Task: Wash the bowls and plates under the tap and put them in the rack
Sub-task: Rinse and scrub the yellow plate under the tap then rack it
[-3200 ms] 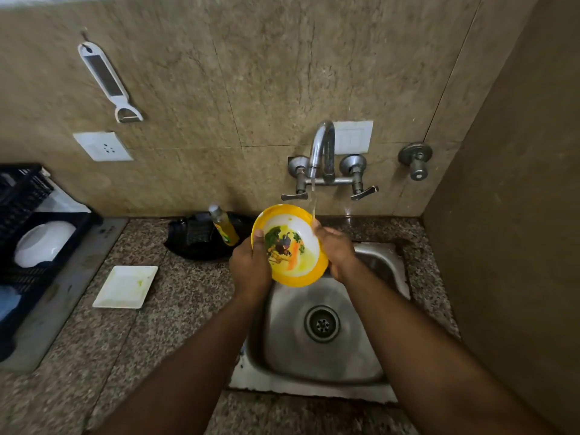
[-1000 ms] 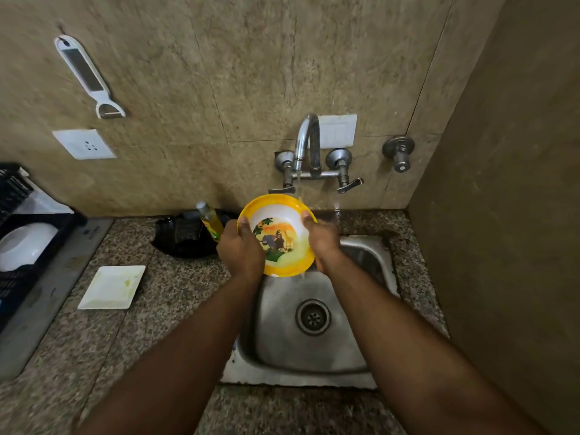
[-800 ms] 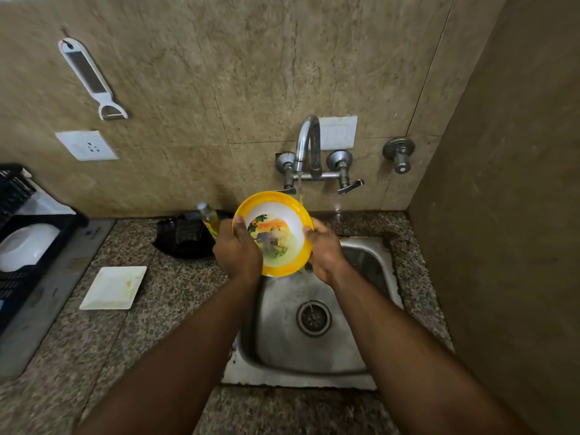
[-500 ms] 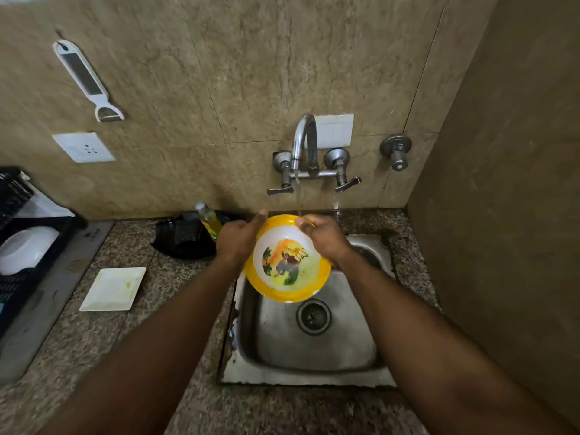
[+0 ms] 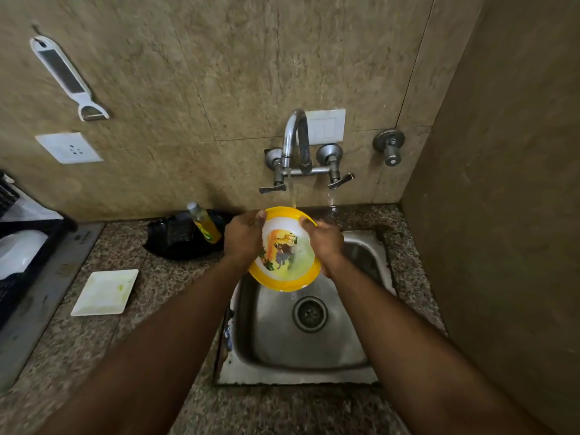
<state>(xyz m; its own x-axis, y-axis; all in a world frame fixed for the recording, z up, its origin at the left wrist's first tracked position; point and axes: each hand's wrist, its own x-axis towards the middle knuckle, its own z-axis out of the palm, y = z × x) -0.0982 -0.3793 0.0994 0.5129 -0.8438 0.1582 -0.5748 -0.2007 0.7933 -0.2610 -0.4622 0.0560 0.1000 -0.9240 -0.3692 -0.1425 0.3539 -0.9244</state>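
I see the granite counter (image 5: 103, 350) with the steel sink (image 5: 282, 350) set into it, and I place everything else against that sink. To the far left of the sink sits the black dish rack (image 5: 18, 271), with 1 white bowl (image 5: 17, 252) lying inside it. On the wall above the sink is the tap (image 5: 295, 142), and a thin stream of water runs from its spout down onto the far rim of the bowl I hold. On the counter to the left of the sink lies 1 square white plate (image 5: 105, 291), smeared with greenish residue. Over the sink's back edge I hold the yellow-rimmed bowl (image 5: 287, 255), tilted toward me so its printed animal picture shows. My left hand (image 5: 243, 238) grips the bowl's left rim, thumb curled over the edge. My right hand (image 5: 324, 241) grips the right rim the same way. Behind the sink's left corner a dish soap bottle (image 5: 204, 222) leans in a black tray (image 5: 179, 238).
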